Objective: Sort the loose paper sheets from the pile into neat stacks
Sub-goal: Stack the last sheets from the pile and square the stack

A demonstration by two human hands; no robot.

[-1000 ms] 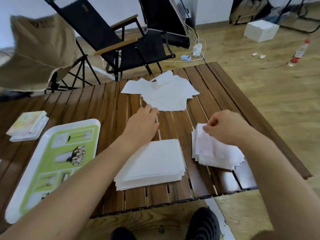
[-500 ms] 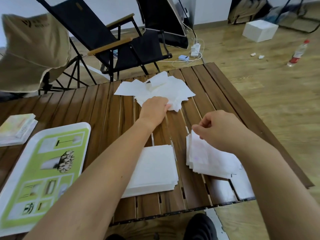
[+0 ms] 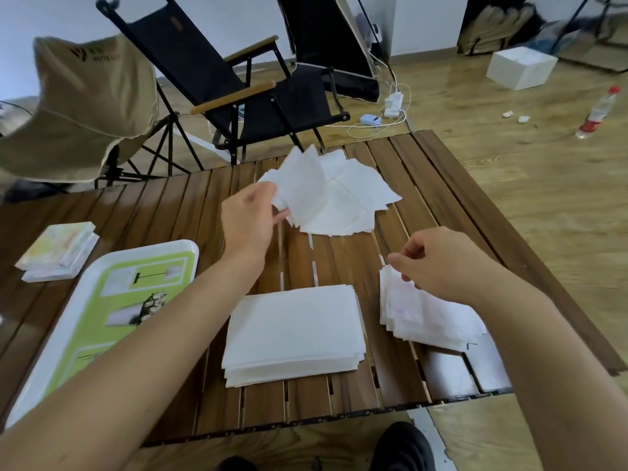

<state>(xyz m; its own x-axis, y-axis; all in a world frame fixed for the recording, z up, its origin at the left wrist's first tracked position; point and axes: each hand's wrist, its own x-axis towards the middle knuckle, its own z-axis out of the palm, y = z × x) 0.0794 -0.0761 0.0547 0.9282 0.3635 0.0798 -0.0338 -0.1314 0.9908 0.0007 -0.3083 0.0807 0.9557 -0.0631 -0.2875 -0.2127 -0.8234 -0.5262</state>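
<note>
our left hand (image 3: 251, 219) pinches a sheet (image 3: 299, 178) by its near corner and holds it lifted above the loose pile (image 3: 350, 205), which lies at the far middle of the table (image 3: 163, 212). the sheet stands tilted, far edge up; we judge this keeps it clear of its neighbours so only one comes away. the left forearm stretches long across the slats, wrist turned slightly inward, passing just beside the centre stack (image 3: 292, 331).

our right hand (image 3: 438, 263) hangs over the far corner of the right stack (image 3: 431, 321), fingers curled, thumb and forefinger close together at the top sheet's corner. we cannot tell whether they grasp that corner or only touch it. the hand seems placed to steady this stack, whose sheets are fanned out of line along the near edge. its wrist is bent down and its forearm comes in from the lower right.

the centre stack sits squarer, near the table's front edge. we judge the sorting partway done: two stacks built, a fair pile left, and the lifted sheet not yet assigned.

further left lie a green and white tray (image 3: 163, 248) and some printed pads (image 3: 57, 249). beyond the table stand a black folding chair (image 3: 238, 79) and a tan chair (image 3: 88, 103).
</note>
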